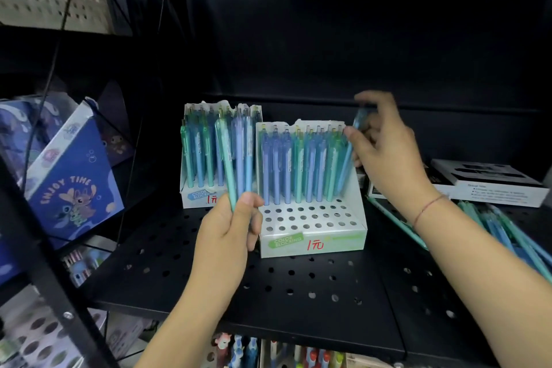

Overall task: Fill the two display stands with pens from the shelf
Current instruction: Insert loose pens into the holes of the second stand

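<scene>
Two white card display stands sit on the black perforated shelf, each marked "COLOR BLOCKING" with a red handwritten price. The front stand has its back rows filled with upright standing pens, slim and translucent in blue, teal and green; the rows of holes nearer its front edge are bare. Behind it and to its left, the rear stand holds similar upright pens.

Just left of the front stand, the left hand has its fingers wrapped round the lower ends of a small pen bunch, tips up. At the front stand's right end, the right hand pinches the upper part of a single blue pen that leans against the filled rows. Right of the front stand, loose pens lie on the shelf.
</scene>
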